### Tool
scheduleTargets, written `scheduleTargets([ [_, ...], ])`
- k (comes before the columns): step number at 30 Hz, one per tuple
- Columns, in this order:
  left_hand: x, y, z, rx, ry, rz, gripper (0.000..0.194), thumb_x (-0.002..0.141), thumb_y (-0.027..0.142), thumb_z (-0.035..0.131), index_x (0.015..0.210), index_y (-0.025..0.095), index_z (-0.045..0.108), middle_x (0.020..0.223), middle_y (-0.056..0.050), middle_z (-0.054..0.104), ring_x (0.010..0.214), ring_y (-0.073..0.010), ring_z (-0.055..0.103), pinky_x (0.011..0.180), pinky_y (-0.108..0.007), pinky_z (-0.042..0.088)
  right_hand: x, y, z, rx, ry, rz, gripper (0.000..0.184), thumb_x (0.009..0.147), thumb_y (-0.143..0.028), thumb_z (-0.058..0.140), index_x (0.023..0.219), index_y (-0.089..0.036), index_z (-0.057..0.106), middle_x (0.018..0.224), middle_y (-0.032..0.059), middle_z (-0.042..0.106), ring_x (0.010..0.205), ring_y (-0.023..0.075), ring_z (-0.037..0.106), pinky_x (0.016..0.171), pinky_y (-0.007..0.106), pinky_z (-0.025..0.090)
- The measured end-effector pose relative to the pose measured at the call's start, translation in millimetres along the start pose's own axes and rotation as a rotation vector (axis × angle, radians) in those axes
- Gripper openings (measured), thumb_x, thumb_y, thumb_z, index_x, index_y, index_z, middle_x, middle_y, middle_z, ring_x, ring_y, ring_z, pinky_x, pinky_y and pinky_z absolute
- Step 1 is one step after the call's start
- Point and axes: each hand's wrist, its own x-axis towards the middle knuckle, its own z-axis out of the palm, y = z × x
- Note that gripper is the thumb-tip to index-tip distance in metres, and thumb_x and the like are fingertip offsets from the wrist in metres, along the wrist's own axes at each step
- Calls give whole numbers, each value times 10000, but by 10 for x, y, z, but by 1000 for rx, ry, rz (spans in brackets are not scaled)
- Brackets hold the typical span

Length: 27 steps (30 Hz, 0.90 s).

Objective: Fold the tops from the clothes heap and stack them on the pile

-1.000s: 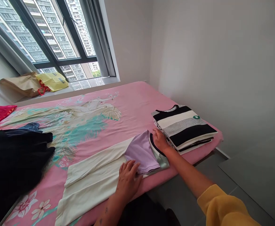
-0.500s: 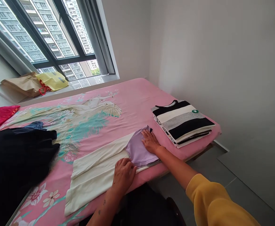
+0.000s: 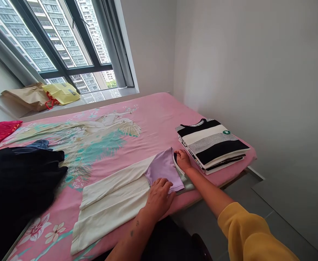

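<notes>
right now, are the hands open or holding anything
Left hand: loosely open, over the lilac cloth.
Right hand: fingers curled by the cloth's far end; grip cannot be told.

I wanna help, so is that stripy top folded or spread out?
Folded: the striped top lies in a compact rectangle, neckline at one end, no sleeves spread.

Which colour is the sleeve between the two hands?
The sleeve is light purple, clearest in the head view.
</notes>
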Motion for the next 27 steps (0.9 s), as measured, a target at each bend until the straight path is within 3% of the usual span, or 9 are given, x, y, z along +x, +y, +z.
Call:
scheduleTargets([
  [5, 159, 189, 322, -42, -50, -43, 387, 729, 308, 662, 1094, 224, 566, 1043, -62, 603, 956, -241, 536, 825, -373, 418, 56, 49, -20, -77, -60, -64, 302, 827, -159, 434, 1000, -184, 680, 999, 62, 632, 992, 162, 516, 940, 256, 359],
  [9, 147, 151, 519, -100, 3, -83, 173, 815, 291, 571, 973, 243, 624, 933, -39, 627, 905, -222, 546, 795, -361, 399, 59, 73, -56, -139, -94, -83, 303, 858, -260, 463, 1079, -248, 669, 1023, 57, 605, 1004, 175, 493, 939, 274, 340],
  [12, 123, 105, 543, -171, 29, -82, 169, 870, 246, 489, 890, 250, 658, 876, -31, 635, 867, -195, 550, 774, -335, 389, 60, 66, -75, -167, -115, -86, 305, 858, -291, 479, 1103, -287, 660, 1051, 51, 588, 1021, 180, 478, 941, 281, 329],
  [16, 92, 87, 542, -240, 52, -85, 174, 867, 222, 495, 873, 244, 668, 844, -27, 638, 829, -182, 550, 746, -323, 382, 85, 42, -78, -186, -139, -70, 315, 866, -262, 463, 1105, -326, 658, 1158, 42, 560, 1111, 186, 437, 979, 306, 295],
  [20, 48, 96, 595, -261, 110, -103, 162, 863, 207, 502, 880, 249, 658, 856, -24, 640, 831, -182, 546, 752, -331, 368, 150, 22, -69, -187, -180, -35, 292, 858, -358, 501, 1112, -360, 643, 1285, 18, 509, 1224, 198, 367, 1019, 349, 261],
  [27, 10, 116, 642, -256, 143, -103, 161, 873, 206, 487, 895, 246, 642, 860, -27, 629, 832, -180, 530, 751, -335, 354, 303, -111, -14, -166, -165, 195, 413, 862, -553, 394, 982, -294, 692, 1218, 41, 568, 1172, 208, 438, 986, 361, 316],
])
